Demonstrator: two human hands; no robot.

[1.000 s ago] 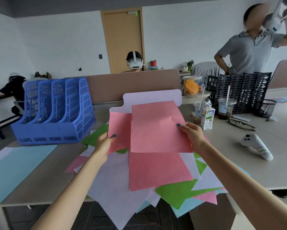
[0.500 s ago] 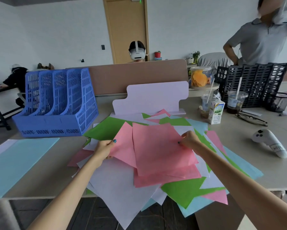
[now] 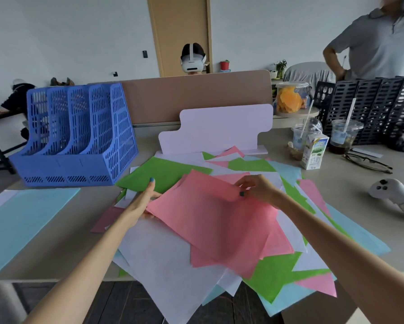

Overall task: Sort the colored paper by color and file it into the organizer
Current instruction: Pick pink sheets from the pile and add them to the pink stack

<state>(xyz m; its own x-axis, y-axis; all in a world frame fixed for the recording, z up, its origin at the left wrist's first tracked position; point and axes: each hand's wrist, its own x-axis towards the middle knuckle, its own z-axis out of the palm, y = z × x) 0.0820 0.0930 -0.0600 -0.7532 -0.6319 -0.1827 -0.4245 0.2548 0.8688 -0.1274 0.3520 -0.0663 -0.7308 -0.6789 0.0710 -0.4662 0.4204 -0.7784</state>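
Observation:
A loose heap of pink, green, white and light blue paper [image 3: 173, 260] covers the table's middle and hangs over its front edge. On top lie a few pink sheets [image 3: 219, 220]. My left hand [image 3: 142, 199] holds their left edge. My right hand [image 3: 254, 188] pinches the upper edge of the top pink sheet, which curls over under my fingers. The blue organizer [image 3: 79, 139], with several upright slots that look empty, stands at the back left. A light blue sheet [image 3: 21, 220] lies flat in front of it.
A white card stand [image 3: 219, 129] rises behind the heap. At the right are a milk carton [image 3: 314, 150], two plastic cups [image 3: 342, 136], glasses [image 3: 367, 162], a white controller [image 3: 397, 197] and a black organizer [image 3: 369, 106]. People sit and stand beyond the brown divider [image 3: 196, 97].
The pink sheets, held up in the air a second ago, have come down onto the heap. My right hand has shifted to the top sheet's upper edge and curls it.

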